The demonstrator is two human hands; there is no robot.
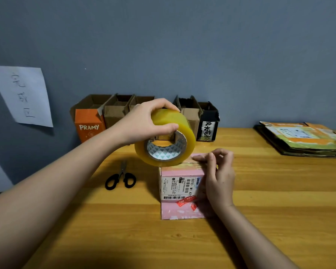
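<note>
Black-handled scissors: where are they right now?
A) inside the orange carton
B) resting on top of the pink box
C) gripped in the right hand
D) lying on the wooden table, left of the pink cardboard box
D: the black-handled scissors lie flat on the wooden table, left of the pink cardboard box, untouched; the left hand grips the yellowish tape roll.

Our left arm stretches in from the lower left, held up, left hand curled over the tape roll, thumb across its near face. Our right hand sits lower (wrist bent back a bit), forefinger stretched flat, pressing down, other fingers loosely curled.
</note>
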